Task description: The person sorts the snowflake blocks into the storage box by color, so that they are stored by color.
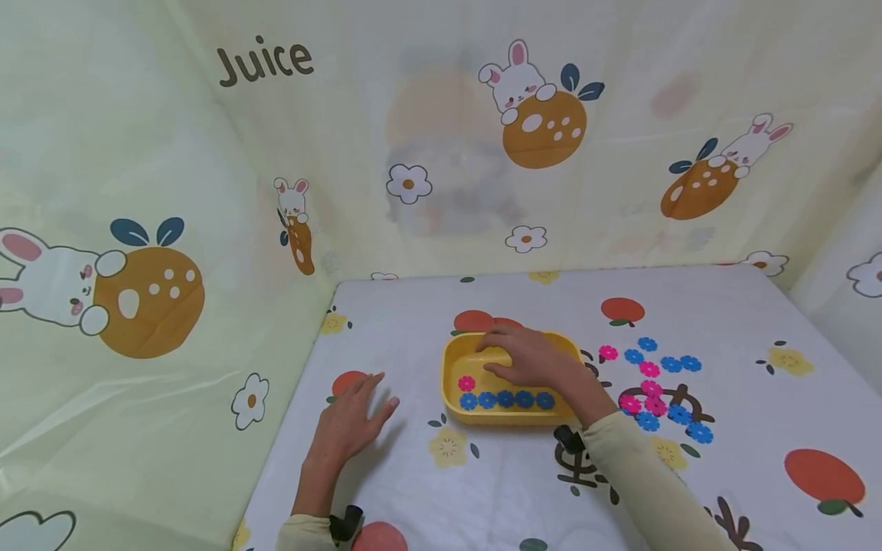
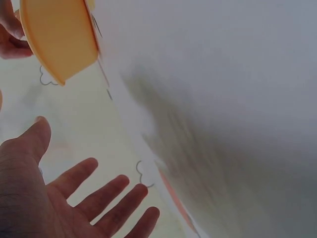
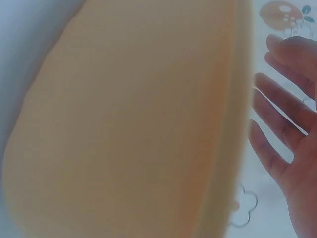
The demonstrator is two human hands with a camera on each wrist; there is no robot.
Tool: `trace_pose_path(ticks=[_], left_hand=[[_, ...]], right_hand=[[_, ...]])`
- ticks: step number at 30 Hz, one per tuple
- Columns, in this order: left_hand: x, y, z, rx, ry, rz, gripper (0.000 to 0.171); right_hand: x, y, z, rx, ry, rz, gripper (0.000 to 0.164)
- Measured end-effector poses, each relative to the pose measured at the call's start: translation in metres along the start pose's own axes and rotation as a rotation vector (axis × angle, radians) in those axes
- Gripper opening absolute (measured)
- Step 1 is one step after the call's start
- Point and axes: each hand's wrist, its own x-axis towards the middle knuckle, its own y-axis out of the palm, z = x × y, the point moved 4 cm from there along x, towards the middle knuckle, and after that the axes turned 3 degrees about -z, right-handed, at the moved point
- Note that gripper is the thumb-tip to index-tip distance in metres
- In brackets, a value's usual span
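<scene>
Our left grip [image 1: 350, 419] hangs spread and empty near the worktop [image 1: 499, 490]'s left edge. Mid-worktop sits the yellow tray [image 1: 510, 418] with its blue flower row [image 1: 506, 399]. Loose flowers [image 1: 651, 388] toward the right edge bunch up, so we'd risk grabbing doubles. Our right grip [image 1: 527, 356], over the tray, looks relaxed and empty, though the tray hogs that wrist view; dip too low and we could bump it, scattering the row.

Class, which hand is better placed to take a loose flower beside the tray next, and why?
Probably the right hand: it is over the yellow tray, nearer the loose flowers; the left hand is left of the tray.
</scene>
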Motion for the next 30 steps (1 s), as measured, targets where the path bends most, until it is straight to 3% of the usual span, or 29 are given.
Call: trace_pose_path(ticks=[7, 21, 30], left_hand=[[0.000, 0.002, -0.002, 0.004, 0.006, 0.010, 0.067], [0.003, 0.001, -0.008, 0.010, 0.009, 0.024, 0.067], [0.003, 0.005, -0.015, 0.016, -0.014, 0.046, 0.070]], right_hand=[[-0.026, -0.015, -0.017, -0.024, 0.123, -0.018, 0.042], [-0.088, -0.054, -0.056, -0.027, 0.216, -0.191, 0.049], [-0.128, -0.065, -0.084, -0.037, 0.348, -0.197, 0.055]])
